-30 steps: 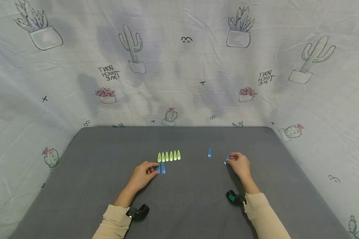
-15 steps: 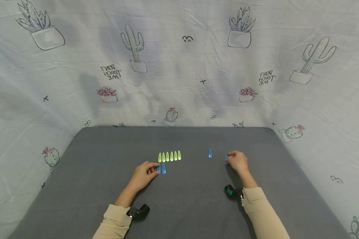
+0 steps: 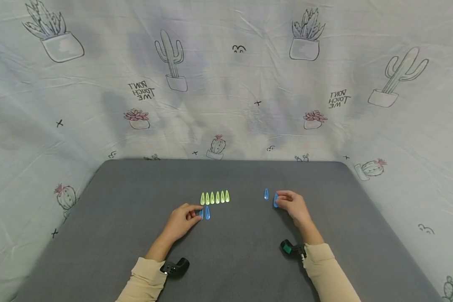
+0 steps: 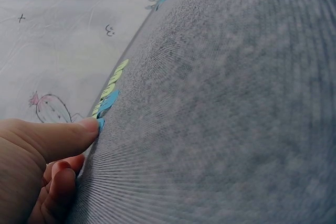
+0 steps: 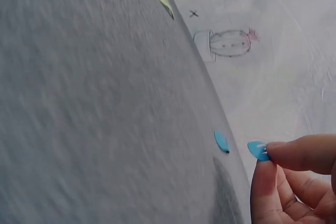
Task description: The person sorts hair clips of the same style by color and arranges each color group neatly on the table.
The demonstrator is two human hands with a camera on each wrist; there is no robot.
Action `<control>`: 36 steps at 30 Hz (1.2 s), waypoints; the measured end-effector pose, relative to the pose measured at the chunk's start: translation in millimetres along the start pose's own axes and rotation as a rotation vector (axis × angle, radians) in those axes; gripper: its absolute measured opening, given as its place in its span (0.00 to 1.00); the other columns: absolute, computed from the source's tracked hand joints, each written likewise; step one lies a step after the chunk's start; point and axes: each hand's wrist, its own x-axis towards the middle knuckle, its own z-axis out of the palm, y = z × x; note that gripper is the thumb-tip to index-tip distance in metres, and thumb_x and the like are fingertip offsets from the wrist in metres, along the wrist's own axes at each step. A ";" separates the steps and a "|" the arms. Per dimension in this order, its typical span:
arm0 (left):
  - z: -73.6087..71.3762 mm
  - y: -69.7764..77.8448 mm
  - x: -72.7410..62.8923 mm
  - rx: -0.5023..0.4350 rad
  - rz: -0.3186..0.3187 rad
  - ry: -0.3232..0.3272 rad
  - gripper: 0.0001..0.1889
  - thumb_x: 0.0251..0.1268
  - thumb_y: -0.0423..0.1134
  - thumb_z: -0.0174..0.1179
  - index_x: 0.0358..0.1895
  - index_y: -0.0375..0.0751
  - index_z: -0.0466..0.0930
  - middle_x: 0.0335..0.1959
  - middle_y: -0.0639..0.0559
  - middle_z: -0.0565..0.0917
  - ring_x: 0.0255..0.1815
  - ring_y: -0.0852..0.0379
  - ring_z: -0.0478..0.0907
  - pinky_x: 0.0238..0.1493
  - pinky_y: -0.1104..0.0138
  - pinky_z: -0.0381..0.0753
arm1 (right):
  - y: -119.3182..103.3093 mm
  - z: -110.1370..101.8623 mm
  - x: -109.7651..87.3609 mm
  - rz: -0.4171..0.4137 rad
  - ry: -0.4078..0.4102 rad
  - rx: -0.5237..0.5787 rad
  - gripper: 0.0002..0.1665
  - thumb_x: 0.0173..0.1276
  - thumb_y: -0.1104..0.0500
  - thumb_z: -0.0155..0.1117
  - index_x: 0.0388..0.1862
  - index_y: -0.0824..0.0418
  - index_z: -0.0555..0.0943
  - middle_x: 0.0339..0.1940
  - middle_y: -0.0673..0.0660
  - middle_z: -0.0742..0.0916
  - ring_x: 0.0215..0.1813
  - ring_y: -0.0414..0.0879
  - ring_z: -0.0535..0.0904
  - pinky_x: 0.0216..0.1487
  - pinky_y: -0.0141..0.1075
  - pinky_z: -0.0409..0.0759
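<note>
My right hand (image 3: 293, 206) pinches a blue snap hair clip (image 5: 257, 150) between thumb and fingers, apart from the table in the right wrist view. Just left of it, another blue hair clip (image 3: 266, 194) lies on the grey table. My left hand (image 3: 182, 219) holds a blue hair clip (image 3: 201, 214) at its two ends with thumb and forefinger, down at the table; the thumb hides part of it in the left wrist view. Close by on the right lies one more blue clip (image 3: 207, 212). Behind these, several yellow-green hair clips (image 3: 217, 197) stand side by side in a row.
The grey table (image 3: 234, 260) has its far edge against a pale curtain (image 3: 226, 84) printed with cacti. Black camera mounts (image 3: 175, 267) sit on both wrists, below beige sleeves.
My right hand has moved left, bringing its blue clip nearer the one lying on the table; that clip has turned more upright. My left hand stays in place.
</note>
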 end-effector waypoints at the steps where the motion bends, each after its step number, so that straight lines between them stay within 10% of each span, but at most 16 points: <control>1: -0.1 0.3 0.1 -0.002 0.000 0.000 0.14 0.54 0.37 0.69 0.45 0.46 0.86 0.25 0.58 0.72 0.22 0.64 0.64 0.27 0.70 0.65 | -1.2 1.8 -1.3 -0.003 -0.010 0.010 0.22 0.65 0.69 0.60 0.57 0.74 0.74 0.37 0.53 0.82 0.35 0.35 0.78 0.41 0.29 0.79; 18: -1.5 2.0 1.6 0.004 -0.007 -0.005 0.14 0.54 0.37 0.69 0.45 0.45 0.85 0.25 0.57 0.72 0.22 0.64 0.64 0.27 0.71 0.64 | -11.3 62.3 -16.7 -0.059 -0.238 0.069 0.21 0.62 0.70 0.61 0.55 0.75 0.75 0.36 0.55 0.81 0.35 0.39 0.78 0.42 0.32 0.79; 36: -0.9 2.1 2.2 0.002 0.018 0.023 0.13 0.53 0.36 0.69 0.43 0.43 0.86 0.24 0.57 0.72 0.22 0.65 0.64 0.26 0.71 0.64 | -26.2 125.1 -16.2 -0.175 -0.283 -0.025 0.18 0.58 0.70 0.65 0.48 0.73 0.79 0.36 0.64 0.84 0.33 0.38 0.79 0.36 0.33 0.80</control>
